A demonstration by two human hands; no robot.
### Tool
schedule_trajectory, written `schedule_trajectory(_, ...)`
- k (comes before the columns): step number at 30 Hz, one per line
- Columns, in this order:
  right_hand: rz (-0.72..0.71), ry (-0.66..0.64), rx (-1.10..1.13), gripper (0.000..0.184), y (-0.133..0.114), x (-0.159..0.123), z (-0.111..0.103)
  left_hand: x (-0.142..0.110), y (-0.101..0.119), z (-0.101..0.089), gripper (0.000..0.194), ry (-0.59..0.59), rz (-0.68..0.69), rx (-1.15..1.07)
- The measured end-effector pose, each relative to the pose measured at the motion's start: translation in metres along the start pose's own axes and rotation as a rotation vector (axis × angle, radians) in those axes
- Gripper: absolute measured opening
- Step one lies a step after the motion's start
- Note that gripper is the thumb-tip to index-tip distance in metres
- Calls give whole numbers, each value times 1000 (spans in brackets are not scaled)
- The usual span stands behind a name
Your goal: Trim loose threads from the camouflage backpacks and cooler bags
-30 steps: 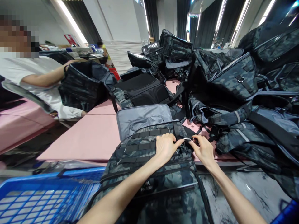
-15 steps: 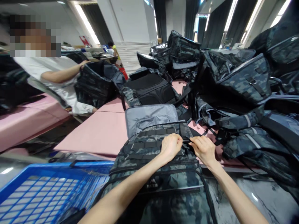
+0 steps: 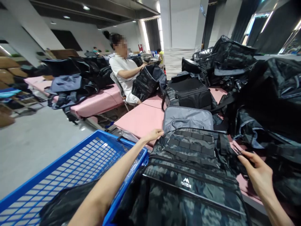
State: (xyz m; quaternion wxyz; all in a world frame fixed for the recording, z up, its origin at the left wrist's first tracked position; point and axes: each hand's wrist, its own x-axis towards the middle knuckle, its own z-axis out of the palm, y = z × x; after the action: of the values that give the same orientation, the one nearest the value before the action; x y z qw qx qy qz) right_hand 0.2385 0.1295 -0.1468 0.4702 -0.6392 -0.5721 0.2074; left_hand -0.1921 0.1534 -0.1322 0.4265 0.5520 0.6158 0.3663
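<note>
A dark camouflage backpack (image 3: 188, 157) with a white MATEIN logo lies in front of me, its grey-lined flap (image 3: 188, 117) folded open at the far end. My left hand (image 3: 152, 135) is closed in a pinch beside the backpack's upper left edge; whatever its fingertips hold is too small to make out. Off the right side, my right hand (image 3: 258, 168) grips a small dark tool with thin pointed tips, which looks like thread snips (image 3: 239, 153).
A blue plastic basket (image 3: 94, 135) stands at the left with a dark item inside. More camouflage backpacks (image 3: 190, 91) crowd the pink-covered table (image 3: 138, 117) and the right side. A seated person (image 3: 128, 73) handles another backpack (image 3: 147, 81) across the table.
My hands, close together over the backpack's upper right before, have moved apart: the left to its left edge, the right off its right side. The view has turned left.
</note>
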Motion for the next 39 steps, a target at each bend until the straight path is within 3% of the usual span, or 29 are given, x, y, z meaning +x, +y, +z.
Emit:
schedule_trajectory(4,-79,-84,12,40,-31,-2,19,-22,-27,4,36,-134,-16,-167)
schedule_trajectory(7,-163,-130,-13,37,-61,-8,32,-42,-20,12,43,-148,0,-416)
schedule_trajectory(10,-289,-186,-17,32,-100,-17,41,-62,8,14,28,-19,149,-442)
schedule_trajectory(14,-514,-247,-21,23,-152,-32,48,-87,57,17,7,243,433,-206)
schedule_trajectory(18,-745,-227,-61,18,-185,-41,62,-95,78,30,10,405,537,-100)
schedule_trajectory(22,-963,-207,-163,14,-199,-43,89,-92,70,40,16,412,501,-89)
schedule_trajectory(26,-1082,-167,-225,11,-203,-45,108,-93,60,36,14,394,452,-142)
schedule_trajectory(39,-1166,-243,-189,8,-210,-48,118,-95,48,22,9,255,406,-298)
